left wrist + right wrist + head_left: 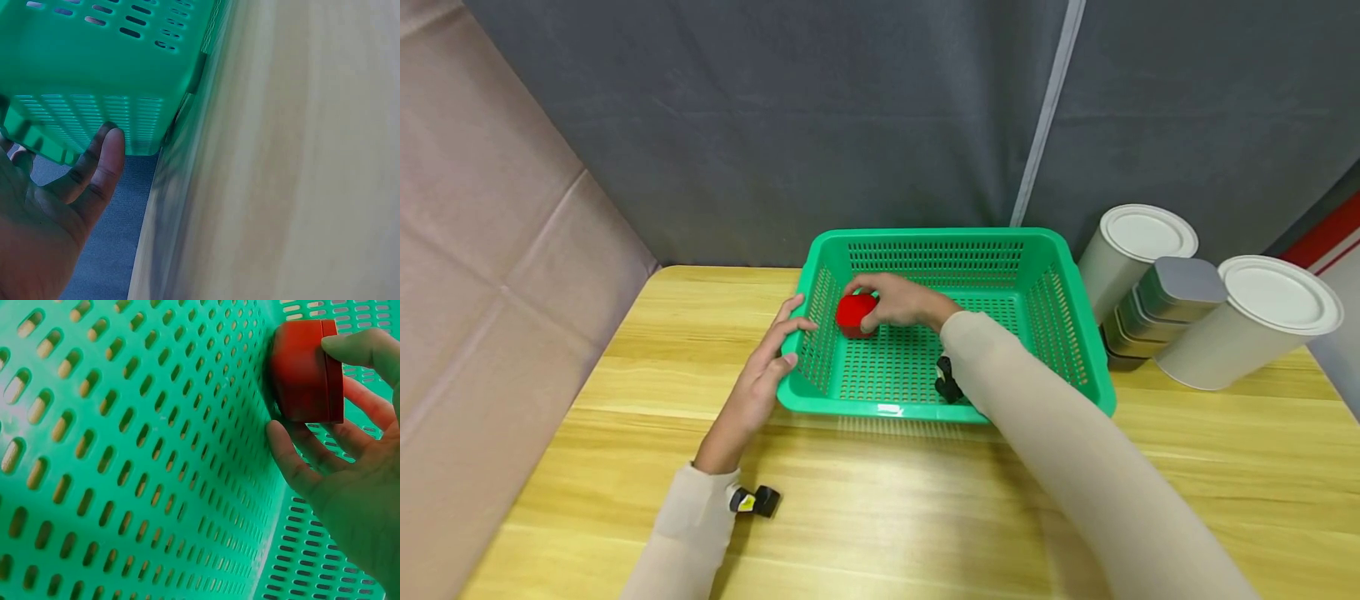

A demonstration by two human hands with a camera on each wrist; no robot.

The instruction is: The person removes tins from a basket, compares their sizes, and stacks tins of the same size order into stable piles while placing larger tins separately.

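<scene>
In the head view a green plastic basket [891,408] with slotted walls stands on the wooden table. Inside, near its left wall, is a small red lidded box [855,315]. My right hand [901,300] reaches in and holds this box between thumb and fingers. The right wrist view shows the red box [300,372] close to the basket's wall, a seam running around it near one end. My left hand [763,375] rests at the basket's left rim, fingers fairly straight. In the left wrist view two of its fingers [106,165] lie by the basket's outer side.
At the right of the table stand two white lidded canisters [1120,258] [1247,333]. Between them is a stack of grey-lidded containers [1165,304]. A dark grey curtain [820,125] hangs behind the basket, and a pale padded panel [497,250] borders the left side.
</scene>
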